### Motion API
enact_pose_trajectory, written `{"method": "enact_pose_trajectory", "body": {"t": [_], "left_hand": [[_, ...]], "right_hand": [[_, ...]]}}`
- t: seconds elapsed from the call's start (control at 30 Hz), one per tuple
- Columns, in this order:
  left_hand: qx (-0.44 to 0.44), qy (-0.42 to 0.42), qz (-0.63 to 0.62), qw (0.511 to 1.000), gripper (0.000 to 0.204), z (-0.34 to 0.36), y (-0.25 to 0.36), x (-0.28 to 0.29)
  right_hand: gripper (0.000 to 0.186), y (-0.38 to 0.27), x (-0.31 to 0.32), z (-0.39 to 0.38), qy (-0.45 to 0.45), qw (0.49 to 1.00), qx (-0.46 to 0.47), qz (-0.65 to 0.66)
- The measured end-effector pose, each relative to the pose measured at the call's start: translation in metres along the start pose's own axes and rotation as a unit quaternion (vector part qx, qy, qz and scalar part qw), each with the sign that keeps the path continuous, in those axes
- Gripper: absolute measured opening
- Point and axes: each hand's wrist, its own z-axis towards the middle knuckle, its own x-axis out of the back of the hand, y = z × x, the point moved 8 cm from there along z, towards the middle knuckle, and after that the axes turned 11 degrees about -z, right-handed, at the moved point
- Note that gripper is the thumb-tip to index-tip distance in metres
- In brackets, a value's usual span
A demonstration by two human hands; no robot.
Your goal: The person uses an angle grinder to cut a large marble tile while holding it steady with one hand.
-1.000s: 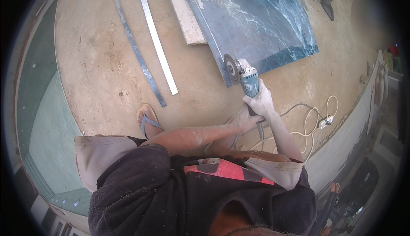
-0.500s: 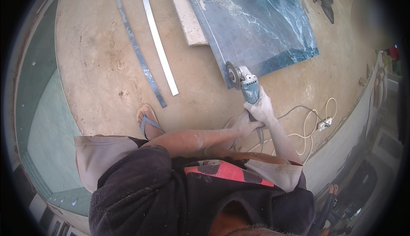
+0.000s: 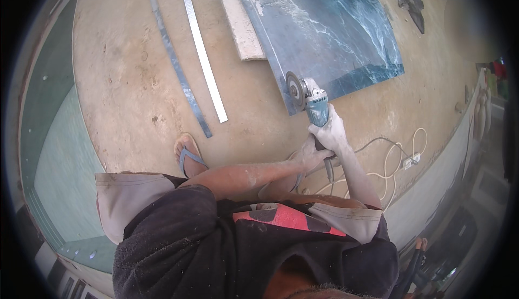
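Note:
A teal angle grinder (image 3: 317,112) with a grey cutting disc (image 3: 294,92) is held in both my hands. Dust whitens my right hand (image 3: 331,132), which is wrapped round the grinder's body. Behind it my left hand (image 3: 312,154) closes round the dark rear handle, its fingers partly hidden. The disc stands upright at the near left corner of a blue, white-veined tile slab (image 3: 335,39). Whether the disc touches the slab I cannot tell. A pale scored line runs along the slab's left edge.
A white block (image 3: 240,23) shows beneath the slab's left side. Left of it lie a white straight strip (image 3: 204,55) and a narrow blue offcut (image 3: 178,64). A cream extension cord (image 3: 386,177) with a socket block (image 3: 412,160) coils at right. A dark object (image 3: 411,4) lies far right.
The grinder's head and disc have tilted slightly, with the disc now a little higher in view. Both hands keep their hold. The surroundings have shifted slightly in the picture.

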Motion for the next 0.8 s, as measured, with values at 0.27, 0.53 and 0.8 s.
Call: {"method": "enact_pose_trajectory", "body": {"t": [0.27, 0.53, 0.8], "left_hand": [[0.034, -0.018, -0.038, 0.999, 0.087, 0.007, -0.002, 0.005], [-0.017, 0.001, 0.017, 1.0, 0.092, 0.014, 0.005, 0.01], [0.023, -0.016, 0.036, 0.999, 0.091, 0.009, 0.011, 0.005]], "right_hand": [[0.072, -0.012, 0.002, 0.007, -0.009, 1.0, -0.012, -0.013], [0.068, -0.019, 0.007, 0.012, -0.012, 1.0, -0.015, 0.003], [0.07, -0.012, 0.005, 0.009, -0.009, 1.0, -0.004, 0.0]]}}
